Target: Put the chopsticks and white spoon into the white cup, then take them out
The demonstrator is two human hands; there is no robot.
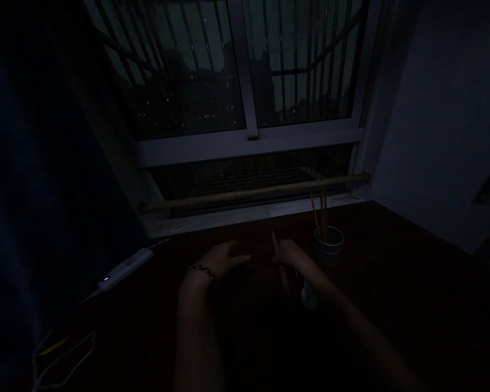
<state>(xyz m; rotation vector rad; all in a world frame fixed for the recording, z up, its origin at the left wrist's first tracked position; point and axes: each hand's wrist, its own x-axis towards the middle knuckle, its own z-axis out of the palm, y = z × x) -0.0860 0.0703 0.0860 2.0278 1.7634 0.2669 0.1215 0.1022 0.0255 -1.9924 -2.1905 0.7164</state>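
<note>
The right hand (289, 253) grips thin sticks (284, 280); a cup (327, 253) stands at its three o'clock. At its nine o'clock, the left hand (221, 260) curves open, visibly empty.

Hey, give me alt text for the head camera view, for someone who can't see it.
In a dim room, a person's right hand appears to grip slim sticks over a dark table, with the left hand open nearby. A cup of similar sticks stands to the right; a barred window is behind.
</note>
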